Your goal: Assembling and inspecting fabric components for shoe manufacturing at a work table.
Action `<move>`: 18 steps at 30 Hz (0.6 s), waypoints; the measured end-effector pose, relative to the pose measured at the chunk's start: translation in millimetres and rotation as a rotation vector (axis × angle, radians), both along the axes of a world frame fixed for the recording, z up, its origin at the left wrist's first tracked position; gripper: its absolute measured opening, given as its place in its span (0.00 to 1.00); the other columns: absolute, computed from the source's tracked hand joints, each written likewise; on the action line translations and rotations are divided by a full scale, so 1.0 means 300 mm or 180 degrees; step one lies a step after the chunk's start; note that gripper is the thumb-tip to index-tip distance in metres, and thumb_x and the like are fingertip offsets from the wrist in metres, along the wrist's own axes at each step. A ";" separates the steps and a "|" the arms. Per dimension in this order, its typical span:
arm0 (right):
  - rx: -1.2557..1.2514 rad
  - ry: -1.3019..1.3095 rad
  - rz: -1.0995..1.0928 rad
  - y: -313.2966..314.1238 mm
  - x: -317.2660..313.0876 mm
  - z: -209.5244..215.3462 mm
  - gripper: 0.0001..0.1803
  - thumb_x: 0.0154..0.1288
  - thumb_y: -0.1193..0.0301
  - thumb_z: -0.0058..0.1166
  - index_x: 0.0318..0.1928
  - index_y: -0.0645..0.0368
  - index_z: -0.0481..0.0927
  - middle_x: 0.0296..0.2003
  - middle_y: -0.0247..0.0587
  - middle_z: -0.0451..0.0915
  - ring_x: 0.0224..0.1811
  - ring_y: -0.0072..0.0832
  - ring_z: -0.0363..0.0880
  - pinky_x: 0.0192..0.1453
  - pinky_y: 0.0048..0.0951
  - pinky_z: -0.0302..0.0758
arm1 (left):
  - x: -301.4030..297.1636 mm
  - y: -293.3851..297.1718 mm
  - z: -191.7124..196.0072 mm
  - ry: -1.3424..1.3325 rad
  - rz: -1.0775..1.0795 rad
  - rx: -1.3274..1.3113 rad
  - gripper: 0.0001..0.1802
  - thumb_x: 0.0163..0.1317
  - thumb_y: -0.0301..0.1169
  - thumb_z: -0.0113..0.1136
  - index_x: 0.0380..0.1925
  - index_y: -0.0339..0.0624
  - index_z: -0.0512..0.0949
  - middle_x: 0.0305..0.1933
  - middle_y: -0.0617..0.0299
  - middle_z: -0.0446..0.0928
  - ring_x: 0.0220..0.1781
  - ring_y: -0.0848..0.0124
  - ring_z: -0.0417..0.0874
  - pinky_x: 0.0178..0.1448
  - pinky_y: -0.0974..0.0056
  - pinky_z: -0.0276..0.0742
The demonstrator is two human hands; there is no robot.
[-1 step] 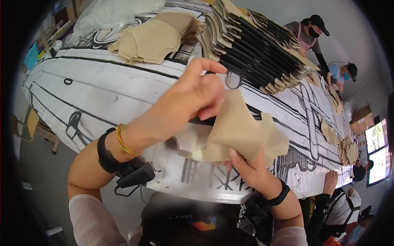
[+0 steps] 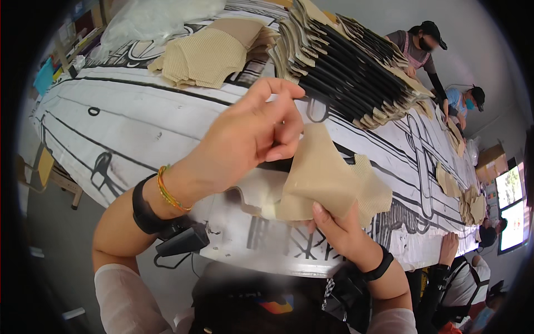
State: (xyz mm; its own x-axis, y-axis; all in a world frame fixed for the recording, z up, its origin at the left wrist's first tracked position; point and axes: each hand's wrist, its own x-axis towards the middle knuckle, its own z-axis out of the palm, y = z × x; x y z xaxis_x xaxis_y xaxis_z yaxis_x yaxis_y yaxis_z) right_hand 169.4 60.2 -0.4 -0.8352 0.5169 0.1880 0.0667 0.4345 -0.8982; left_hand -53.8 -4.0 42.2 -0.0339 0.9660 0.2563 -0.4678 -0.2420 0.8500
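Note:
My right hand (image 2: pixel 342 228) pinches the lower edge of a smooth beige fabric piece (image 2: pixel 320 172), thumb on top and fingers mostly hidden beneath. The piece stands up in a bent, pointed shape. Beyond its right side, a beige mesh piece (image 2: pixel 374 192) with small dots lies partly covered. On its left, a paler curved piece (image 2: pixel 261 192) touches it. My left hand (image 2: pixel 258 125) is raised just left of the fabric's tip, its fingers loosely bent and apart, with nothing visible in them.
A large stack of beige pieces with black strips (image 2: pixel 345 61) fills the far right. Farther left lie a pile of beige mesh pieces (image 2: pixel 203 55) and clear plastic (image 2: pixel 150 22). A black device (image 2: pixel 183 240) hangs at the near table edge. Co-workers (image 2: pixel 423 47) stand along the table's far side.
My left hand's fingers have loosened and spread slightly. My right hand and the fabric piece have hardly moved.

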 end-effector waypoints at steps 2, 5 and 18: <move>0.0169 -0.0028 0.0066 0.003 0.002 -0.002 0.07 0.70 0.76 0.45 0.39 0.67 0.76 0.22 0.38 0.77 0.20 0.24 0.79 0.26 0.25 0.74 | -0.011 -0.006 0.011 -0.0464 -0.0038 0.0170 0.23 0.76 0.47 0.37 0.57 0.41 0.64 0.27 0.68 0.60 0.24 0.76 0.59 0.33 0.70 0.58; 0.0168 -0.0077 0.0114 0.006 0.010 -0.001 0.08 0.71 0.76 0.44 0.40 0.68 0.76 0.24 0.39 0.78 0.21 0.25 0.79 0.26 0.26 0.75 | -0.027 -0.005 0.019 -0.1076 -0.0143 0.0407 0.24 0.77 0.47 0.31 0.56 0.42 0.68 0.23 0.69 0.55 0.19 0.76 0.54 0.32 0.68 0.55; 0.0063 -0.0001 0.0099 0.002 0.010 0.017 0.09 0.71 0.75 0.46 0.43 0.69 0.75 0.24 0.40 0.78 0.19 0.25 0.77 0.27 0.25 0.74 | -0.025 -0.020 0.016 0.2154 0.1013 0.0103 0.17 0.70 0.42 0.52 0.29 0.40 0.73 0.17 0.71 0.60 0.19 0.81 0.54 0.23 0.71 0.49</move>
